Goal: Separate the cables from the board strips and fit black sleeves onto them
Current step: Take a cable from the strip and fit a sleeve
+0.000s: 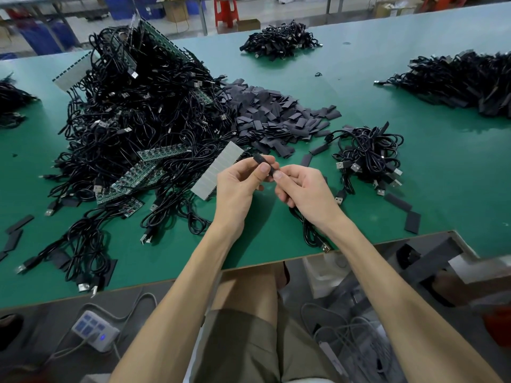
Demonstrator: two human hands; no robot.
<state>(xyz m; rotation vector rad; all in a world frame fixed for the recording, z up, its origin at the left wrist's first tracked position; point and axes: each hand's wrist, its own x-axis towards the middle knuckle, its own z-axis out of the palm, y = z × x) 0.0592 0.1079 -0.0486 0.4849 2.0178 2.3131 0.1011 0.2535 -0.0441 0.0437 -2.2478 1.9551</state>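
My left hand (239, 183) pinches a short black sleeve (261, 160) between thumb and fingers, just above the green table (414, 189). My right hand (301, 189) pinches the sleeve's right end, and its black cable (311, 230) trails from under my palm to a USB plug at the table's front edge. A grey board strip (215, 171) lies just left of my left hand. A big heap of tangled cables on green board strips (132, 120) fills the left of the table. Loose black sleeves (276, 117) are piled behind my hands.
A small bundle of cables (367, 158) lies right of my hands. Further cable piles sit at the far middle (282, 40), far right (464, 81) and left edge (11, 103). Stray sleeves (406, 214) dot the front right. A power strip (94, 328) is on the floor.
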